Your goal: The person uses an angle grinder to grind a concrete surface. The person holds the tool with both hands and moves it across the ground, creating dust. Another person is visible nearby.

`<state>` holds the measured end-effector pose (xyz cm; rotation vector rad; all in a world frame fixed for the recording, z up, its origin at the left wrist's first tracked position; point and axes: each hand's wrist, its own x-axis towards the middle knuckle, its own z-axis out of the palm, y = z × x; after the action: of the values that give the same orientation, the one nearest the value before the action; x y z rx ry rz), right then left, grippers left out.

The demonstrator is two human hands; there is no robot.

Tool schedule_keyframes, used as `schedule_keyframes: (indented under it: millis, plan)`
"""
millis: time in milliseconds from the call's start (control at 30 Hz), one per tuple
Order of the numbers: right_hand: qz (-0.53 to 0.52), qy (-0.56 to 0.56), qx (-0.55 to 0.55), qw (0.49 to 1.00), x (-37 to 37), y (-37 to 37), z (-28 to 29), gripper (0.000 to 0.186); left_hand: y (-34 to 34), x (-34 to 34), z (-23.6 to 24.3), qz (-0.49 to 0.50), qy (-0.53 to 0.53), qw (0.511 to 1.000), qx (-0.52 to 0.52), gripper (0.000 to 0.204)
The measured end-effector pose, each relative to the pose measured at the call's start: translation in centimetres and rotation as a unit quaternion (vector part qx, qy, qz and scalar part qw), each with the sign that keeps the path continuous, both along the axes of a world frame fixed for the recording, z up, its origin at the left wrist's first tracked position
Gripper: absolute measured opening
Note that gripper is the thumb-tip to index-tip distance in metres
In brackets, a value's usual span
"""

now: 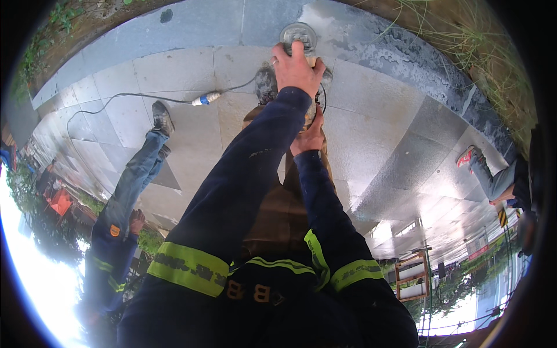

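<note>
A dusty power grinder with a round head [298,32] is held at the pale stone edge strip of the pavement [203,29], above my shoes [266,87]. My left hand [296,72] is closed over the front of the grinder, fingers curled just below the round head. Lower down, my right hand [310,134] grips the tool's rear body, partly hidden behind the left hand and sleeve. A dark cord runs from the tool leftward to a white and blue plug connector [205,98] on the paving.
A co-worker in a reflective jacket [116,226] stands at the left; another person [490,182] is at the right. Soil with grass [452,40] borders the stone strip. A wooden frame [409,275] and trees show in the distance.
</note>
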<state>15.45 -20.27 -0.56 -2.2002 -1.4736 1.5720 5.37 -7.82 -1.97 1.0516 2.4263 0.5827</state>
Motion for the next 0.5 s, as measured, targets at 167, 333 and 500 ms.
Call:
schedule_keyframes:
  millis: [167, 333, 500]
  plan:
    - [-0.045, -0.008, -0.003, 0.999, -0.3, 0.0, 0.6, 0.089, -0.1, 0.3, 0.1, -0.06, -0.036, 0.994, -0.086, 0.054]
    - [0.011, -0.012, 0.021, 1.0, -0.6, 0.7, 0.9, 0.089, 0.0, -0.3, 0.0, -0.01, -0.016, 0.999, -0.035, 0.054]
    - [-0.014, -0.021, 0.017, 1.0, -0.7, 1.1, 1.4, 0.087, 0.1, -0.2, 0.0, -0.028, -0.014, 0.999, -0.043, 0.054]
